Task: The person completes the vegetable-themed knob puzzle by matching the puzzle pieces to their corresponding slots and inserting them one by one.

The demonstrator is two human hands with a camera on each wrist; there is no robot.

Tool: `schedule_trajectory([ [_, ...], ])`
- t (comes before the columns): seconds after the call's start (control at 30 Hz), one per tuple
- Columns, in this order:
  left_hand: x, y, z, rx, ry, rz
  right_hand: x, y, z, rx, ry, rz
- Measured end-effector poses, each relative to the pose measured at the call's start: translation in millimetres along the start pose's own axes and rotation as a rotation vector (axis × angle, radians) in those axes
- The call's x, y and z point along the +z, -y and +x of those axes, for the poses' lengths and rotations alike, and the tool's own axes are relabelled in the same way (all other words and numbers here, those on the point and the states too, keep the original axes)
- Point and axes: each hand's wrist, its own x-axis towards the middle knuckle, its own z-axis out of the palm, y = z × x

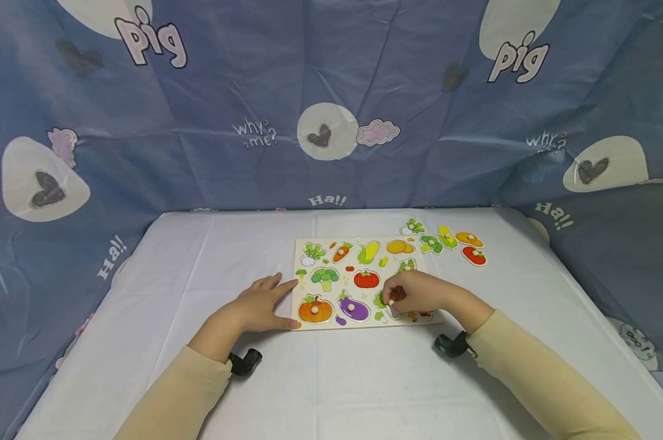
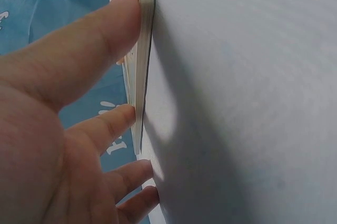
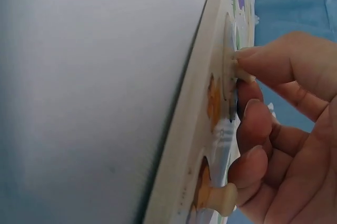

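Note:
A wooden vegetable puzzle board (image 1: 364, 325) lies flat on the white table. My left hand (image 1: 261, 304) is spread at its left side, thumb on the near corner and index fingertip at the edge; the left wrist view shows the thumb against the board's rim (image 2: 143, 61). Over the near right part, my right hand (image 1: 419, 292) pinches the knob (image 3: 245, 72) of a cauliflower puzzle piece between thumb and index finger. The fingers mostly cover that piece, which is close over the board. Knobbed pumpkin (image 1: 315, 310), eggplant (image 1: 355, 308) and carrot (image 1: 341, 252) pieces sit in the board.
Beyond the board's far right corner lie loose pieces: a white radish (image 1: 412, 227), broccoli (image 1: 431, 244), corn (image 1: 447, 237), potatoes (image 1: 468, 239) and a tomato (image 1: 474, 255). A blue printed cloth (image 1: 227, 171) hangs behind the table. Both wrists wear small black cameras.

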Motion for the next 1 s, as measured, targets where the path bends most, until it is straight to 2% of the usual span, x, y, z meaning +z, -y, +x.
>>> schedule_trajectory([
  [0.6,2.2,1.2,-0.3,-0.002,-0.002,-0.003,2.4,2.5,0.4,0.049,0.002,0.001],
  [1.0,1.8,1.2,-0.2,0.002,-0.006,-0.007,1.4,4.1,-3.9,0.023,-0.011,0.002],
])
